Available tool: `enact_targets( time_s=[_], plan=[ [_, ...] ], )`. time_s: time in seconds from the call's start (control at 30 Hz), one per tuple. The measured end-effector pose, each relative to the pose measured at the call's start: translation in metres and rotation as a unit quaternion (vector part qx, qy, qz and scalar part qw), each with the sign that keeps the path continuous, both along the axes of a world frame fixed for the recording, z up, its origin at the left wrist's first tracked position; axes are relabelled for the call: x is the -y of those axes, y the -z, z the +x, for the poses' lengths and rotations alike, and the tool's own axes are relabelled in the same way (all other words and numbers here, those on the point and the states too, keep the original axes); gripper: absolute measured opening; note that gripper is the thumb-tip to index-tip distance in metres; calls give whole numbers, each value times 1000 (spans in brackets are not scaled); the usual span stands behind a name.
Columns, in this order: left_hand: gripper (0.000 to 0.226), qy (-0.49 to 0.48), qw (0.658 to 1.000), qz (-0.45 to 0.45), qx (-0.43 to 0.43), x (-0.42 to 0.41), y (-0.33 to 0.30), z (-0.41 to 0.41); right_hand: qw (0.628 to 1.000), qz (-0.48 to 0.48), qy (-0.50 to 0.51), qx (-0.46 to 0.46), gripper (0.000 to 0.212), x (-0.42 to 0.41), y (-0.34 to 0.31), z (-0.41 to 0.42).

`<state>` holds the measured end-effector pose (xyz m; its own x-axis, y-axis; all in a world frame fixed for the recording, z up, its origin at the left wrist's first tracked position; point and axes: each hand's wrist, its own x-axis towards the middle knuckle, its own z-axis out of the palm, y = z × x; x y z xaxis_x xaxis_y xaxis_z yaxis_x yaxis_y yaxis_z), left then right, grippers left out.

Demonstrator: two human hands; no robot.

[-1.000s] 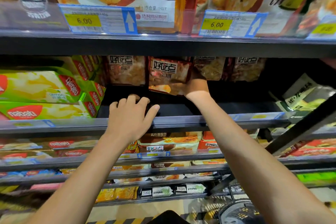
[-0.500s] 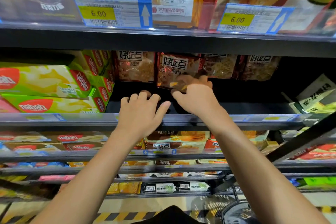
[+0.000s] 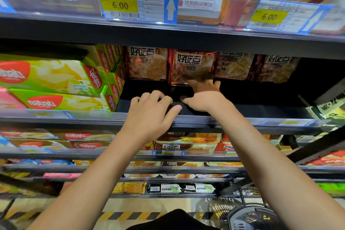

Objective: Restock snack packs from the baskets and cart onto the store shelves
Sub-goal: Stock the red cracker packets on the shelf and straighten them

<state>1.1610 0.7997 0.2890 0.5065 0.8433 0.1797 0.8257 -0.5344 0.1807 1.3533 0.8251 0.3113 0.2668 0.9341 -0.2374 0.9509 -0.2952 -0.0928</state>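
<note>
A red-brown snack pack stands upright in a row of similar packs at the back of the dark middle shelf. My right hand reaches into the shelf. Its fingertips touch the pack's lower edge and its thumb points left. My left hand rests on the shelf's front lip with loosely bent fingers and holds nothing. Bare shelf floor lies between the lip and the row of packs.
Green lemon wafer boxes are stacked at the left of the same shelf. Above it are biscuit bags and 6.00 price tags. Lower shelves hold more packs. A dark slanted bar and a basket are at the lower right.
My right hand has drawn back from deep beside the pack to its lower edge. The left hand has stayed on the shelf lip. The view has shifted closer.
</note>
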Motion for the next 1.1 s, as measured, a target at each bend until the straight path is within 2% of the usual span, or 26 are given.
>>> enact_targets(
  time_s=[0.1,0.23,0.57,0.83,0.97,1.1],
  plan=[
    [72,-4,1000,-17,-1,-1,-1,-2,1000,6,-1,-15,68,1,-3,0],
    [61,1,1000,-29,-11,-4,-2,-5,1000,12,-16,-11,67,1,-6,-6],
    [71,36,998,-44,-24,-8,-8,-17,1000,0,0,-26,68,1,-14,-13],
    [63,28,996,-78,-35,-18,-13,-29,999,-20,27,-25,72,11,-21,-28],
    [61,17,998,-61,-30,-24,-14,-31,997,65,9,-37,66,34,-20,-33],
    [61,12,999,53,-1,-14,-3,-29,985,171,0,-14,59,81,-15,-40]
  ],
)
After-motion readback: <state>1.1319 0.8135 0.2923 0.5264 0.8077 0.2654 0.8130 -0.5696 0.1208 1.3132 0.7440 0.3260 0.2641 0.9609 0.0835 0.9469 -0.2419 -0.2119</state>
